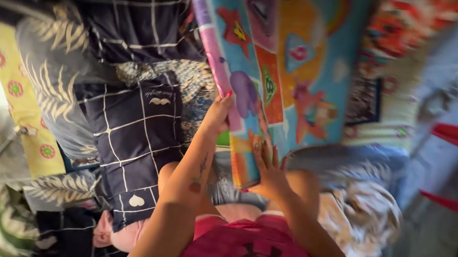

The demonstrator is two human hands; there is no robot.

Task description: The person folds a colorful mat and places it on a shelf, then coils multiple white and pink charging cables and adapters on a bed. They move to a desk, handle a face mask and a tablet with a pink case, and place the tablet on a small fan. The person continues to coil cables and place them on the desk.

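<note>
Up close, I see my left hand [218, 115] pinching the mat [287, 53] edge, right hand [268, 167] flat and open on its near end; mat runs far-left.

Colourful cartoon blanket [287, 53], top cut off, perhaps motion-blurred.

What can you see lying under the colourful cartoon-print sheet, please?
Beneath the cartoon-print sheet, a navy checked cloth and a grey leaf-print fabric stick out at its edge. The left hand and right hand press on it; whatever lies under its middle is covered.
</note>
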